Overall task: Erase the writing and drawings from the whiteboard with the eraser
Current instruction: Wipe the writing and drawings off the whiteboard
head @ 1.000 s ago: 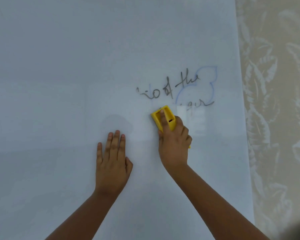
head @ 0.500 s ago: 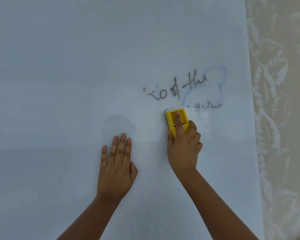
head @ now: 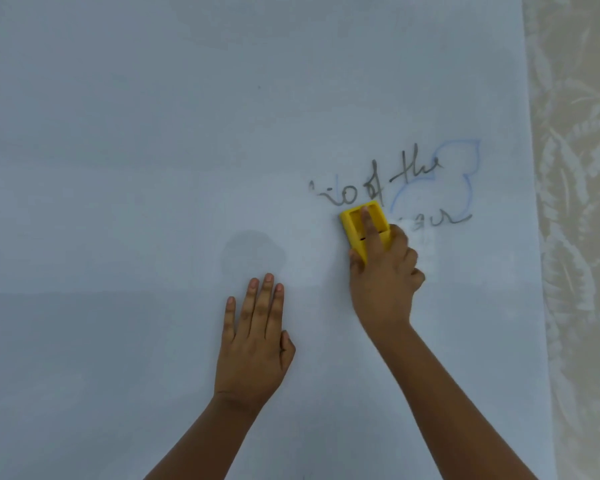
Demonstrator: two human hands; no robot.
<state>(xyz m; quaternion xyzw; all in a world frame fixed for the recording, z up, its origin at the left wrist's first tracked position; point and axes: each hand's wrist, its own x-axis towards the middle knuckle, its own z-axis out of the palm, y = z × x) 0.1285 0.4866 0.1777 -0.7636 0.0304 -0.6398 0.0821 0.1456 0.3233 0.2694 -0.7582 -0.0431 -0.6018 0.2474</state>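
Since half a second ago the eraser (head: 364, 230) has slid up the board (head: 153, 168), from just under the writing to where its top edge touches the bottom of the "of" in the upper line of writing (head: 374, 181). One second ago it sat lower and tilted left; it now stands nearly upright.

One right hand (head: 383, 271) grips the one yellow eraser: the index finger (head: 369, 230) lies straight along its back, the thumb presses its left side, and the other fingers curl round its right side. The eraser lies flat against the board, just left of the lower line of writing (head: 437, 220).

One left hand (head: 253, 341) rests flat on the board, palm down, fingers straight and close together, thumb tucked at the side, holding nothing. It sits lower left of the right hand, apart from it and below all the marks.

Two lines of dark writing remain: the upper one reads roughly "io of the", the lower is a partly wiped scrawl. One blue outline drawing (head: 465, 174) loops behind and to the right of them.

To the right, the marks end near the board's right edge, beyond which runs a pale leaf-patterned wall (head: 575, 237). Above and to the left the board is wide and unmarked, with a faint grey smudge (head: 253, 251) above the left fingertips.
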